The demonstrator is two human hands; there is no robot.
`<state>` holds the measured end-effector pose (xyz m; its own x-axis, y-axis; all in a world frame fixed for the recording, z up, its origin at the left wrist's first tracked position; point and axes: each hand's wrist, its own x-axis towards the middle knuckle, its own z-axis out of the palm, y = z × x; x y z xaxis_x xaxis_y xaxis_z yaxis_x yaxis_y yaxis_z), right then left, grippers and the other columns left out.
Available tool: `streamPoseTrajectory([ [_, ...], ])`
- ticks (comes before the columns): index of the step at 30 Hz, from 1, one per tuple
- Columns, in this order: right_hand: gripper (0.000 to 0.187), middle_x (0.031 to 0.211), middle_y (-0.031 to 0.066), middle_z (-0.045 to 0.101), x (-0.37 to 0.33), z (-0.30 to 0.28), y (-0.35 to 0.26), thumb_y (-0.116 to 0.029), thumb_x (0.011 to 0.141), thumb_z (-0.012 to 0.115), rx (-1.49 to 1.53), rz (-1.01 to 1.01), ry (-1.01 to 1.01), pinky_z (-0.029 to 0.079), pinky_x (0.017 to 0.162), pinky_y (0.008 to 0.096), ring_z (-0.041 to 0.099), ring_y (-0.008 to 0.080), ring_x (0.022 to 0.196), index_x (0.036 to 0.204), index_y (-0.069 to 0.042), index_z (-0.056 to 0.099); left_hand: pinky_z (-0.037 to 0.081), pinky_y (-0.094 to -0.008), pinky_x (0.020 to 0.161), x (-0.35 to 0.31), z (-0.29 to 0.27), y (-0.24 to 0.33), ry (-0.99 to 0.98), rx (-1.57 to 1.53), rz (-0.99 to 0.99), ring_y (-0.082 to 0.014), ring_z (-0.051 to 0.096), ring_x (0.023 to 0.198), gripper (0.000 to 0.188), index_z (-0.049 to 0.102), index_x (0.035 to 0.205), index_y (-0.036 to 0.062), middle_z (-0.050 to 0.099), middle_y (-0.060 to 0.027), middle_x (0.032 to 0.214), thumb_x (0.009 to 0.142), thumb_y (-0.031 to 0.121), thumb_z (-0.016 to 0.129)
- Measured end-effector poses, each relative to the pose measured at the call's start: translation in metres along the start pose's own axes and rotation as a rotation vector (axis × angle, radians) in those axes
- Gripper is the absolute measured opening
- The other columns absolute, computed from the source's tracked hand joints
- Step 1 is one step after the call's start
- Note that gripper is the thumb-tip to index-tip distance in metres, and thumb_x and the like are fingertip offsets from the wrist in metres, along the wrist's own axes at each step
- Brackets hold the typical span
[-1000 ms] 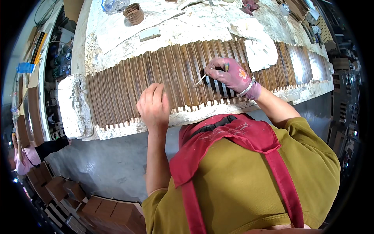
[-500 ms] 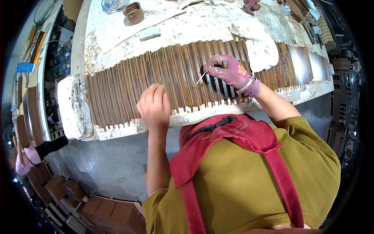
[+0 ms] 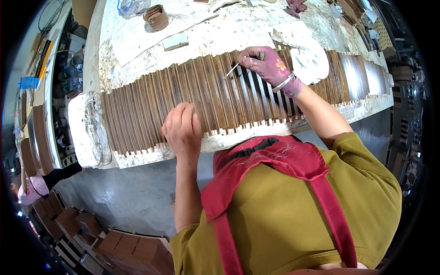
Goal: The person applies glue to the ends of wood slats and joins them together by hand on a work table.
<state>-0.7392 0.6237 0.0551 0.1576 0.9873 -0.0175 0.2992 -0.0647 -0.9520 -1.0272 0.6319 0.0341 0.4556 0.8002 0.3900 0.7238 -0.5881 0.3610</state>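
A long row of brown wooden strips (image 3: 158, 98) lies side by side across the worktable, their pale ends lined up along its near edge. In a pink, stained glove, my right hand (image 3: 269, 68) pinches a thin pale stick (image 3: 233, 70). The stick's tip points down and left at the strips' upper part; whether it touches them I cannot tell. My bare left hand (image 3: 182, 128) lies over the near ends of the strips, fingers loosely extended and slightly bent, with nothing seen in it. Its palm side is hidden.
A crumpled white cloth (image 3: 311, 64) lies over the strips on the right. Behind the row are a small pale block (image 3: 176, 41) and a brown ringed container (image 3: 156, 18). A white wrapped bundle (image 3: 89, 130) sits at the table's left end. Brown boxes (image 3: 133, 247) stand on the floor, lower left.
My right hand has moved up and slightly left along the strips, carrying the thin stick away from me. My left hand has barely shifted.
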Motion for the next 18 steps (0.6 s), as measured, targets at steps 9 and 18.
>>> streamPoseTrajectory([
  [9,0.033,0.072,0.0000,0.061,0.015,-0.002,-0.001,-0.033,0.089,0.060,-0.088,-0.037,0.090,0.044,0.067,0.0259,0.051,0.0075,0.069,0.083,0.000,0.066,0.040,-0.0355,0.092,-0.001,0.001,-0.001,0.020,0.012,0.014,-0.0230,0.058,0.110,0.028,0.064,0.112,0.0127,0.063,-0.0040,0.115,0.085,0.012,0.063],
  [18,0.034,0.077,0.0049,0.066,0.038,-0.004,0.004,-0.034,0.087,0.062,-0.035,-0.020,0.200,0.047,0.073,0.0263,0.056,0.0094,0.075,0.092,-0.002,0.070,0.039,-0.0359,0.093,-0.001,-0.001,-0.001,-0.010,0.009,-0.002,-0.0236,0.057,0.111,0.029,0.063,0.114,0.0133,0.062,-0.0041,0.117,0.085,0.014,0.064],
])
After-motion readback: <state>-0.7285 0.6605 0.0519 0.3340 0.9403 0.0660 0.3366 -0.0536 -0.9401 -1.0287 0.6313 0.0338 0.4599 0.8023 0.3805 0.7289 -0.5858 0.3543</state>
